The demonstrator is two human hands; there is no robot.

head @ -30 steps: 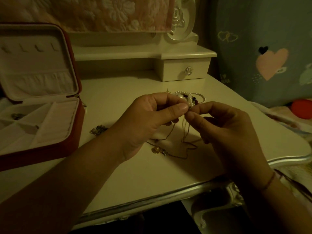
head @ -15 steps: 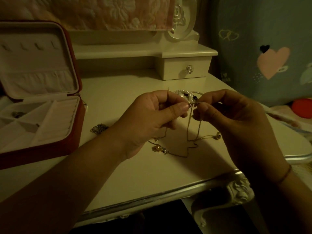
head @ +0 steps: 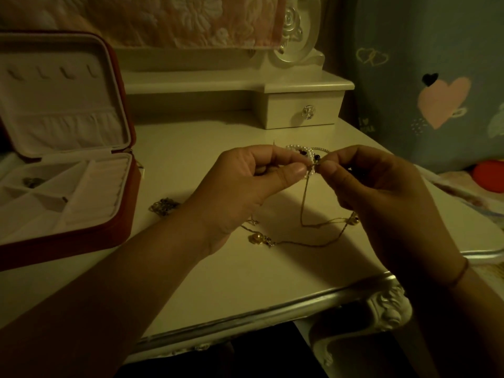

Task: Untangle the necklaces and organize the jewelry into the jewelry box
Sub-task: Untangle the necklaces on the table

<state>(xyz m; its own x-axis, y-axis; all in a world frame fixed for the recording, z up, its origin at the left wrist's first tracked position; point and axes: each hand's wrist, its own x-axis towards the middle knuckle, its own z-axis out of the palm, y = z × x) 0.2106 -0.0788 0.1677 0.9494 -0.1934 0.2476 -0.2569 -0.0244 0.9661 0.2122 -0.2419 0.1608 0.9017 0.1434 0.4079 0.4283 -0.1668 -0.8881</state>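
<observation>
My left hand (head: 245,186) and my right hand (head: 381,200) meet above the middle of the table, each pinching a thin gold chain necklace (head: 305,203) between thumb and forefinger. The chain hangs down in loops onto the tabletop, with gold beads (head: 257,238) lying under my left wrist and another bead (head: 353,220) by my right palm. Behind the fingertips lies a pearl bracelet (head: 296,147) with dark beads. The red jewelry box (head: 120,222) stands open at the left, its pale compartments holding a small piece (head: 32,181).
A small dark tangle of jewelry (head: 163,205) lies between the box and my left forearm. A white drawer unit (head: 300,110) with a crystal knob stands at the back. The table's silver carved edge (head: 245,315) runs along the front; bedding lies to the right.
My right hand rose and came level with the left, pulling the chain up; the bead on the right slid out into view on the table.
</observation>
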